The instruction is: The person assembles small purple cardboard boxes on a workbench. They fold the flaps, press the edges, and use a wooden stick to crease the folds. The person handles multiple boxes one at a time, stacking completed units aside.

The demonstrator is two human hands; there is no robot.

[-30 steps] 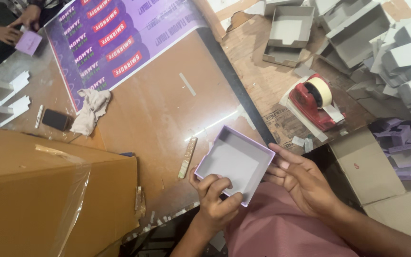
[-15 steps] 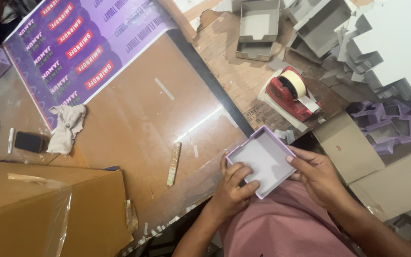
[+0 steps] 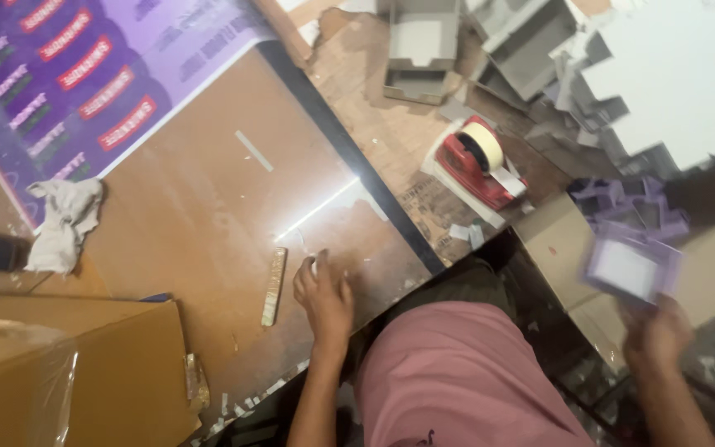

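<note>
Nearest, the left hand (image 3: 323,300) rests palm-down with fingers loosely curled on the brown table (image 3: 208,207), holding nothing, just right of one wooden strip (image 3: 274,285); it seems to steady the person while they lean away. Out to the right, the blurred right hand (image 3: 657,335) grips one small purple box (image 3: 632,269), fingers closed under it, holding it over a heap of similar purple boxes (image 3: 631,207), too jumbled to count. Farther off sit one red tape dispenser (image 3: 477,165), one white rag (image 3: 64,219) at left, and several grey cardboard trays (image 3: 424,45) at the far edge.
</note>
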